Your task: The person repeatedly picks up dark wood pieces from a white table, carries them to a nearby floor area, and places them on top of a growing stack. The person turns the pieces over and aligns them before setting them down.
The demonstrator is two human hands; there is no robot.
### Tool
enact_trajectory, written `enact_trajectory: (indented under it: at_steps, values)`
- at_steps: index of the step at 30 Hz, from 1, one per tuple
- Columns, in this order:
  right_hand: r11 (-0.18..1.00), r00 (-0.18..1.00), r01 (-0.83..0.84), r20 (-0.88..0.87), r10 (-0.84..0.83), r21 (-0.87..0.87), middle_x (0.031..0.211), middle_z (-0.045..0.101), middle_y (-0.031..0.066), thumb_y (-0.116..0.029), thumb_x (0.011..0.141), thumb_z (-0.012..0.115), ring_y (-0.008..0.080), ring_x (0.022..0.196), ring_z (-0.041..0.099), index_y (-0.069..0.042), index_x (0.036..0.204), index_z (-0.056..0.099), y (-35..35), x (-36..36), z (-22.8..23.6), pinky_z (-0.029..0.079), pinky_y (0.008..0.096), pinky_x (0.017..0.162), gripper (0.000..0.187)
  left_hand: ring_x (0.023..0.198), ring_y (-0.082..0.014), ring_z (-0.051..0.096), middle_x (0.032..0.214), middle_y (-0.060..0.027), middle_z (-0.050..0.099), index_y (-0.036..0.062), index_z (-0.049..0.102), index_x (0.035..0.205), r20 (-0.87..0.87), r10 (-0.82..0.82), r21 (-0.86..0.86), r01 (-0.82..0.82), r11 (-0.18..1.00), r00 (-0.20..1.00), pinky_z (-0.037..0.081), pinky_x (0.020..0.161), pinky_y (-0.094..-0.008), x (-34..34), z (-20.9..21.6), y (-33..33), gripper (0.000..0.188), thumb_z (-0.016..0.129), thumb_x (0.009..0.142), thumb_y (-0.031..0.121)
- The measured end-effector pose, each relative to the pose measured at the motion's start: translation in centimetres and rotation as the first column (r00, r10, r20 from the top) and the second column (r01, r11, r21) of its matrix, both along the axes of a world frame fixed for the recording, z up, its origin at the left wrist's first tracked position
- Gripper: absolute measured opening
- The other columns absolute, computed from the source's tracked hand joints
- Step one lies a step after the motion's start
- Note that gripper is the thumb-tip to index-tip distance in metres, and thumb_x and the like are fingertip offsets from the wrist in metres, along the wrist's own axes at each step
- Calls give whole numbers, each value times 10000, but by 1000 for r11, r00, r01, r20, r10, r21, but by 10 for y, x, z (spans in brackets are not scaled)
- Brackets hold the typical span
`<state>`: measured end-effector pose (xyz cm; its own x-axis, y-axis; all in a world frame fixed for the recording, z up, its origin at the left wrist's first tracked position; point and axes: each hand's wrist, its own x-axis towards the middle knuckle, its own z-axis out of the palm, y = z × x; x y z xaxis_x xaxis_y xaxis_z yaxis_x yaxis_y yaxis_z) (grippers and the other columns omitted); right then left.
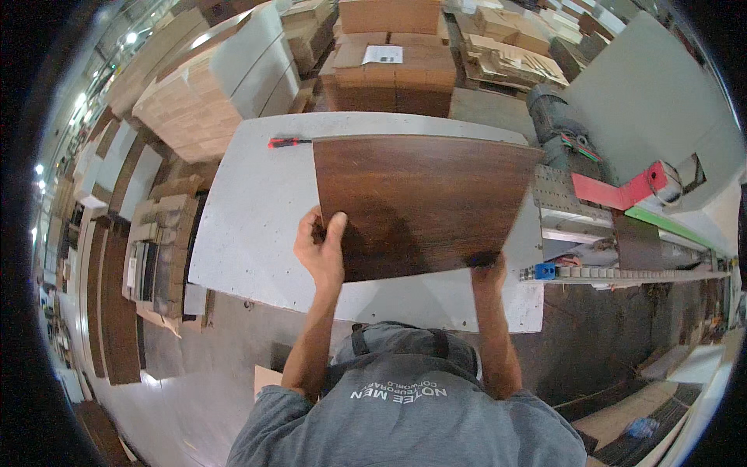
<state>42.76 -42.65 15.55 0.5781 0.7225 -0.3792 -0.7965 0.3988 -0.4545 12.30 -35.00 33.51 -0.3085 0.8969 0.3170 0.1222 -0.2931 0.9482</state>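
Note:
A dark brown wood-grain panel [428,198] is held over a white worktable [253,210], its near edge toward me. My left hand [320,245] grips the panel's left edge near the close corner, with the thumb lying on the top face. At the near right corner, my right hand [488,272] holds the panel from below; most of its fingers are hidden under the board. A red and black screwdriver [286,142] lies on the tabletop beyond the panel's far left corner.
A machine with a motor [554,117], a red bracket [622,189] and a roller rail [622,273] adjoins the table on the right. Stacked brown boards [389,74] stand behind it. More panel stacks [194,109] rise at the left.

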Motion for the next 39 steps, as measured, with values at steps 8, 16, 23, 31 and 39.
enact_trajectory:
  at_steps: [8,16,23,31,39]
  values:
    - [864,883,12,411,227,-503,1003,625,101,-102,937,581,187,837,617,14,1178,579,-28,9,4,556,365,689,268,794,-179,644,950,-142,707,-104,669,1080,103,-266,-308,285,908,958,518,717,-319,13,-133,111,310,700,809,45]
    - [745,200,359,826,527,-563,692,541,47,-249,889,662,159,577,540,42,1281,581,-37,92,-62,483,336,505,494,931,-378,660,990,-251,693,4,732,1004,-506,-221,-249,105,963,833,516,863,-448,66,-193,178,448,761,657,286]
    - [565,72,525,695,716,-636,961,642,273,-514,856,657,395,945,595,63,980,674,-29,104,-63,453,489,866,590,1050,-427,586,1061,-241,637,-14,573,1156,-581,-301,-355,97,930,756,470,934,-484,92,-193,164,593,754,682,292]
    - [526,-4,616,665,747,-586,1126,600,306,-451,863,656,448,1034,562,48,1174,612,-38,79,-39,426,528,949,590,1090,-376,590,1126,-223,628,5,560,1229,-568,-85,-92,40,995,819,473,955,-464,106,-177,133,541,724,757,211]
    - [740,274,380,831,484,-556,1190,579,195,-135,876,661,259,984,628,1,1279,564,-74,-14,10,535,376,828,436,875,-184,672,1025,-108,677,-58,606,1190,373,-636,-344,737,582,676,543,751,-303,168,-109,52,396,705,883,171]
